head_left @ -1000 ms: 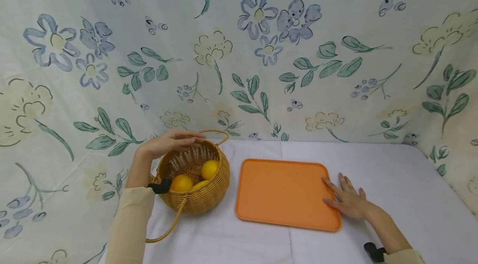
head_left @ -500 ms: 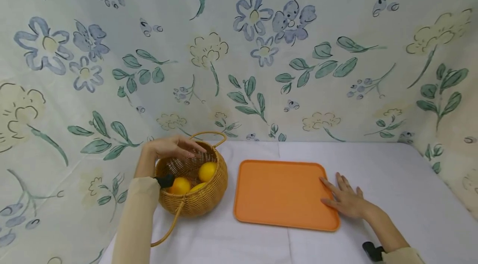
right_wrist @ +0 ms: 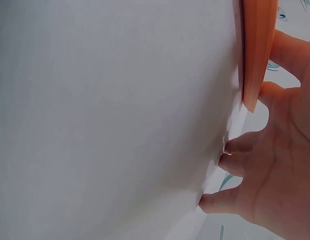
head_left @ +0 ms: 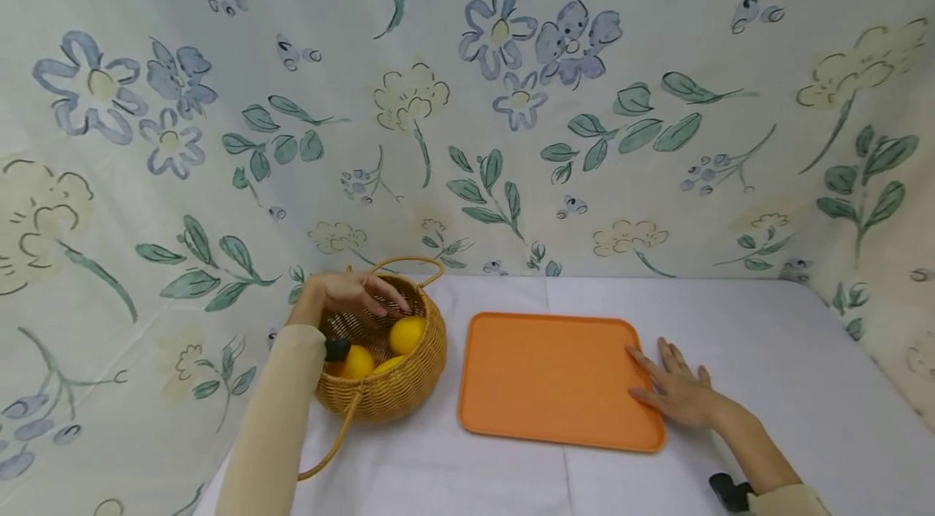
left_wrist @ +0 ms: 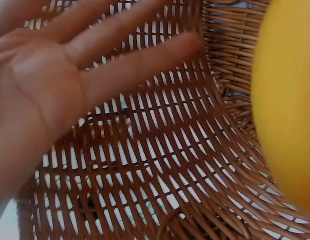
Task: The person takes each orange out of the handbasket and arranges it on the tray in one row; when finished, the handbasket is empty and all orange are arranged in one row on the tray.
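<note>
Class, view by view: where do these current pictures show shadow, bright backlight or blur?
Head view: soft, fairly even light, floral backdrop clear; left wrist view: bright light through the wicker basket, the left hand and yellow fruit slightly blurred; right wrist view: dimmer, a soft shadow on the white cloth beside the orange tray and right hand.

Left hand (left_wrist: 54, 85), one: fingers extended before the open weave of a brown basket (left_wrist: 160, 135). Yellow fruit (left_wrist: 287, 100), one: showed at right, partly cropped.
</note>
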Demonstrator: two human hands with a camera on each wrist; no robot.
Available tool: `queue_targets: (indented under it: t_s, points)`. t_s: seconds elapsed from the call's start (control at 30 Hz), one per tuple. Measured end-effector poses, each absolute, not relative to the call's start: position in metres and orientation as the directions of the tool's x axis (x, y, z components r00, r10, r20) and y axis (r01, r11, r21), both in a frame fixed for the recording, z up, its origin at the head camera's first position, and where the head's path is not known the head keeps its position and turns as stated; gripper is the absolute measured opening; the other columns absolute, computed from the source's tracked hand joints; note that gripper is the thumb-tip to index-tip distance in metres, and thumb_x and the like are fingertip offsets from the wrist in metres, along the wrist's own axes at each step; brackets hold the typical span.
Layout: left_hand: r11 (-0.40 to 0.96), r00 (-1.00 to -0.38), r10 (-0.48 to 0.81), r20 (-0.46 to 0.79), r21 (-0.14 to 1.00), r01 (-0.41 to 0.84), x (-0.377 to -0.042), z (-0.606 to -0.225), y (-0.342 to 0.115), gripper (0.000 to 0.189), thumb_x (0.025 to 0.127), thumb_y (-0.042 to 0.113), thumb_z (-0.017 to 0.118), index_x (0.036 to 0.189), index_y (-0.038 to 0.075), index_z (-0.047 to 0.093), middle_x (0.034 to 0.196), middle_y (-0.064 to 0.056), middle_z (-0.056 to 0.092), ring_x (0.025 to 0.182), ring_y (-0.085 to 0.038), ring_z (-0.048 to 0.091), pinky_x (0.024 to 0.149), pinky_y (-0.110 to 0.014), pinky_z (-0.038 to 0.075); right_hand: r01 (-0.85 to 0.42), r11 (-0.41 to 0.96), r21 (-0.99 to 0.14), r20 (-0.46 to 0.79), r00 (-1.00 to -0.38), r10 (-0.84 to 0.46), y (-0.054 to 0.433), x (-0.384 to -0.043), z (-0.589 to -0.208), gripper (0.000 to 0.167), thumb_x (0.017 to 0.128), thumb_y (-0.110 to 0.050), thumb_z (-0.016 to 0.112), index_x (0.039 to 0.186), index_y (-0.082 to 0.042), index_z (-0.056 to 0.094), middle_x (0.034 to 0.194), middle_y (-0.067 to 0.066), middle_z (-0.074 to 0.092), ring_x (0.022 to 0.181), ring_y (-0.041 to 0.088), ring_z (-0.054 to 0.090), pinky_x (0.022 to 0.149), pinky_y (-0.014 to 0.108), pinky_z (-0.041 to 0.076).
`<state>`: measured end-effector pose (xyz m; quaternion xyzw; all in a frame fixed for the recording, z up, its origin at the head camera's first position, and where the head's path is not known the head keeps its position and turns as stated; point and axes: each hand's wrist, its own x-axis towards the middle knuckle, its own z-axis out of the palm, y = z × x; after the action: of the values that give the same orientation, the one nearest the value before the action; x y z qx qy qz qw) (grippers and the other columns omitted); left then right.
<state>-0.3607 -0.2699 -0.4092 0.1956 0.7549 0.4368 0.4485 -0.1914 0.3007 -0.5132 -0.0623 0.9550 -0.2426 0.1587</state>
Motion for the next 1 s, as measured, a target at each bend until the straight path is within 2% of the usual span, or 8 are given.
queue_targets:
  t_s: [0.17,0.33,0.53,0.73,0.87,1.0]
  points:
    - [0.55,-0.501,0.686,-0.528,0.827,-0.119,-0.364,-0.41,-0.269,0.04,0.103,0.001,0.055,0.143,0.003,0.061,0.157,-0.016,0.05,0.144,-0.03,0.049,0.115,-0.062,0.042,-0.046,0.866,-0.498,-0.27,-0.941,-0.206,0.298,-0.192,-0.51,0.086,0.1,-0.056,0.059,0.161,-0.004,0.026,0.161,0.046,-0.009,0.147,0.066,-0.009,0.106,0.088,-0.012]
    - [0.582,-0.474,0.674,-0.567,0.802,-0.132,-0.364,-0.413,-0.264,0.04,0.102,0.002,0.058,0.142,0.007,0.064,0.158,-0.01,0.05,0.144,-0.028,0.048,0.112,-0.056,0.048,-0.031,0.878,-0.478,-0.285,-0.94,-0.188,0.298,-0.192,-0.511,0.088,0.1,-0.057,0.058,0.162,-0.004,0.025,0.161,0.046,-0.009,0.148,0.065,-0.01,0.106,0.087,-0.013]
    - [0.596,-0.435,0.668,-0.604,0.784,-0.173,-0.368,-0.419,-0.255,0.04,0.101,-0.001,0.056,0.139,0.008,0.066,0.157,-0.012,0.051,0.14,-0.028,0.05,0.105,-0.055,0.054,-0.036,0.873,-0.487,-0.272,-0.943,-0.19,0.3,-0.19,-0.513,0.088,0.099,-0.057,0.059,0.162,-0.005,0.025,0.162,0.045,-0.009,0.148,0.065,-0.01,0.106,0.087,-0.014]
    - [0.605,-0.392,0.658,-0.643,0.762,-0.232,-0.374,-0.425,-0.253,0.04,0.101,-0.004,0.056,0.138,0.008,0.067,0.159,-0.011,0.049,0.14,-0.027,0.05,0.105,-0.055,0.054,-0.039,0.87,-0.492,-0.275,-0.941,-0.197,0.299,-0.191,-0.514,0.087,0.1,-0.057,0.059,0.161,-0.005,0.026,0.161,0.046,-0.009,0.148,0.066,-0.01,0.106,0.088,-0.013]
    - [0.613,-0.407,0.635,-0.657,0.749,-0.252,-0.374,-0.426,-0.251,0.037,0.101,-0.004,0.057,0.132,0.008,0.071,0.154,-0.012,0.054,0.132,-0.027,0.056,0.104,-0.055,0.055,-0.042,0.876,-0.481,-0.264,-0.945,-0.191,0.3,-0.191,-0.514,0.086,0.1,-0.056,0.059,0.161,-0.005,0.027,0.161,0.046,-0.008,0.148,0.066,-0.008,0.106,0.088,-0.011]
    - [0.623,-0.455,0.595,-0.662,0.738,-0.259,-0.371,-0.425,-0.249,0.029,0.099,-0.004,0.06,0.12,0.009,0.076,0.142,-0.013,0.06,0.119,-0.026,0.061,0.1,-0.053,0.058,-0.05,0.874,-0.483,-0.253,-0.948,-0.195,0.3,-0.19,-0.513,0.085,0.1,-0.054,0.06,0.16,-0.004,0.028,0.161,0.046,-0.007,0.148,0.066,-0.007,0.106,0.088,-0.01]
